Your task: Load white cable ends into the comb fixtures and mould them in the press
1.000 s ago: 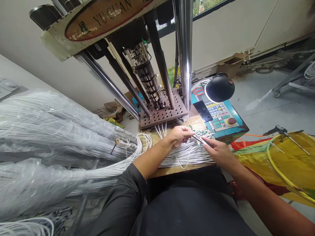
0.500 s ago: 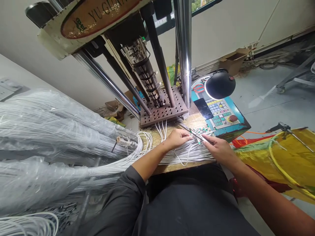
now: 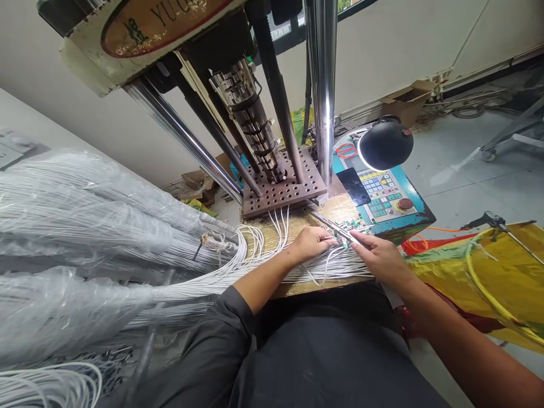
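Head view | left hand (image 3: 312, 242) pinches a white cable end over the white cable bundle (image 3: 327, 266) on the wooden bench (image 3: 293, 289) | right hand (image 3: 382, 256) grips a thin metal tool (image 3: 335, 228), tip at green connectors (image 3: 352, 229) | perforated press plate (image 3: 283, 184) behind; control panel (image 3: 389, 201) right

machine nameplate (image 3: 159, 25): cut off by the top edge, lettering only partly readable
green parts (image 3: 351, 229): too small to identify
left hand (image 3: 312, 243) fingertips: curled under, grip unclear
white wire bundles (image 3: 63, 226): run off the left edge
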{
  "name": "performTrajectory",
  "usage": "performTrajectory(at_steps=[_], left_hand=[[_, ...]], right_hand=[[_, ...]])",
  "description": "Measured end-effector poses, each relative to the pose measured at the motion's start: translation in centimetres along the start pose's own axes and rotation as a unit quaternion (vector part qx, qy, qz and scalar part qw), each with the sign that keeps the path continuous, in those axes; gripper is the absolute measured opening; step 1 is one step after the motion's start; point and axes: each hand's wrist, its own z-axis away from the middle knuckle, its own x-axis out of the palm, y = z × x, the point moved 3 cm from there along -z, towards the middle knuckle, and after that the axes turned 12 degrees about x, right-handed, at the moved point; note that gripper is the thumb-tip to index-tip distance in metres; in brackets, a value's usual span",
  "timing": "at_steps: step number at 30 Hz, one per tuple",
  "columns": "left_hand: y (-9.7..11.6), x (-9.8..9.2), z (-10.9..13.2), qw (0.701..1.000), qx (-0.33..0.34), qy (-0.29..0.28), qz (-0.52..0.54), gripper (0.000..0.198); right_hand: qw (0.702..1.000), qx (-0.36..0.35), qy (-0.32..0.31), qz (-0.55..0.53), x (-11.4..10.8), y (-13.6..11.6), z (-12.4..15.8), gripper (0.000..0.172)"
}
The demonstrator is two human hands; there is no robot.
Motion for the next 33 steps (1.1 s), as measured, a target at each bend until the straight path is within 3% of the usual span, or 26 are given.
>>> performTrajectory(at_steps=[8,17,26,29,33], left_hand=[[-0.2,0.3,0.1,0.999,0.014,0.033,0.006,0.025],[0.6,0.5,0.2,0.997,-0.024,0.074,0.01,0.023],[-0.6,1.1,-0.2,0.989,-0.085,0.098,0.069,0.027],[-1.1,0.9,-0.3,0.985,-0.107,0.085,0.11,0.03],[-1.4,0.1,-0.7,0.983,-0.092,0.028,0.154,0.035]], right_hand=[[1.0,-0.005,0.004,0.004,0.1,0.1,0.1,0.05],[1.0,-0.002,0.004,0.024,0.0,-0.1,0.2,0.054],[0.999,-0.002,0.004,0.035,0.2,-0.3,-0.1,0.057],[1.0,0.006,0.005,0.027,0.3,-0.3,-0.1,0.057],[1.0,0.009,0.006,0.019,0.3,-0.3,0.1,0.058]])
